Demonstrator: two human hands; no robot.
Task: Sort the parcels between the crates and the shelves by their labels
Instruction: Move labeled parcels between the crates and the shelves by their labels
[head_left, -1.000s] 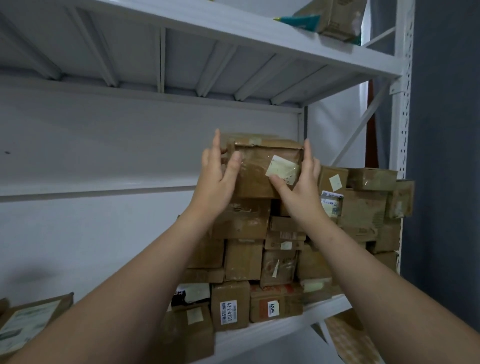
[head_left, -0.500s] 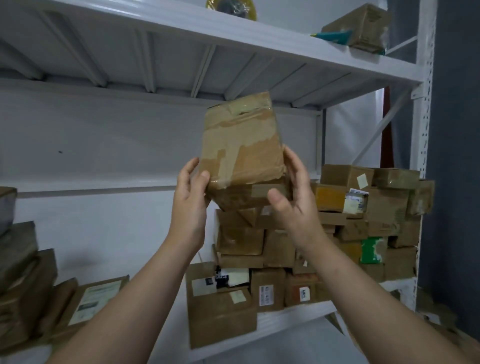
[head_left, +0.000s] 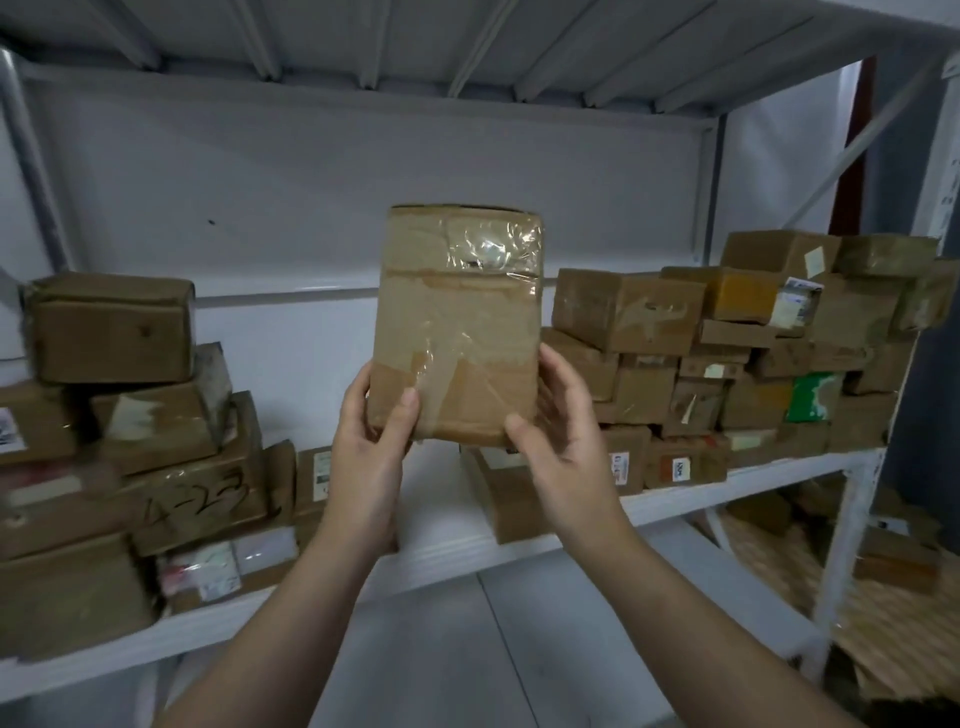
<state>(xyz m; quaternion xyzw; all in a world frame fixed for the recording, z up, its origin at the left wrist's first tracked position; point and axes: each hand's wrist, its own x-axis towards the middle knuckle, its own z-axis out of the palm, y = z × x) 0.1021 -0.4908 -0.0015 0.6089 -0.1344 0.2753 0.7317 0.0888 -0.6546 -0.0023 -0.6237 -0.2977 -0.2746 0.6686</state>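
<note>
The parcel (head_left: 457, 322) was held upright in the air in front of the shelf (head_left: 753, 480), clear of the stacks on either side, between the left hand (head_left: 371, 447) and the right hand (head_left: 563, 447). Each hand gripped a lower corner, with the thumb laid on the near face and the remaining fingers wrapped round the side edge. The parcel was a brown cardboard box bound with bands of clear tape, which caught the light near the top. Since it stood upright on a hold at the bottom corners alone and its faces showed no buckling, it was probably light to moderate in weight and stiff enough to take a squeeze at the edges. The taped areas were likely slick, and the bare cardboard would have given better purchase. A sound hold was at both side edges, or with one hand under the bottom face. The near face showed no label, so the destination could not be determined. The fingers behind the box were hidden. No crate could be identified. The left stack (head_left: 130, 415) was blurred, though one box bore handwriting resembling "4-23". Printed labels there and in the right stack (head_left: 727, 353) were too small to read.
</note>
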